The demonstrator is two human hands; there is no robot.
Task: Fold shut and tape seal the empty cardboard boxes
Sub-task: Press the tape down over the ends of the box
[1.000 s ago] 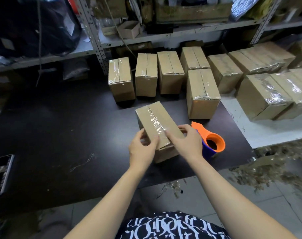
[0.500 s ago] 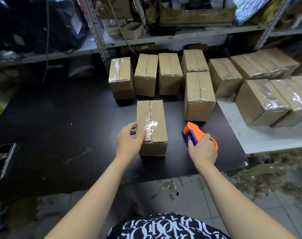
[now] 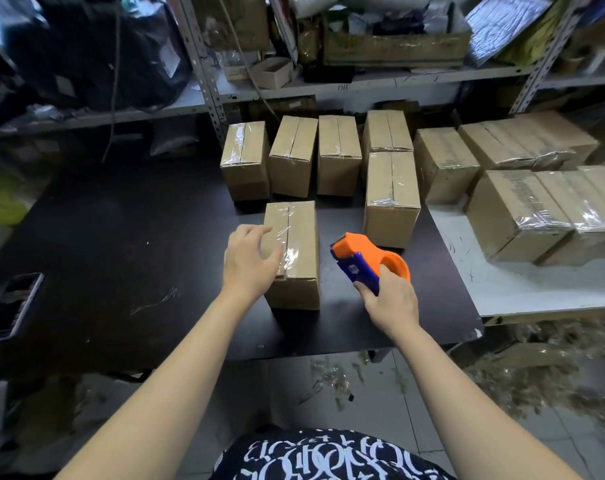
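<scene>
The black table is taken up at its far edge by a row of sealed boxes, and more are stacked on the white surface to the right. The box being worked on stands nearer the person, just in front of that row, with its long axis running straight away from the body. Its flaps are folded shut.

The left hand is held over the near left part of this box with the fingers spread and relaxed and nothing clasped. Whether the palm rests on the cardboard cannot be told. The right hand is curled round the blue handle of the tape dispenser, which is held just to the right of the box, apart from it, with its orange nose pointed away and to the left.

A strip of clear tape is seen along the top seam, reaching over the near edge.

The box therefore lies to the left of the gripped dispenser. Any further strip is judged to call for a short sideways carry, then a run along the long axis. The box is best steadied by the nearer left hand.
</scene>
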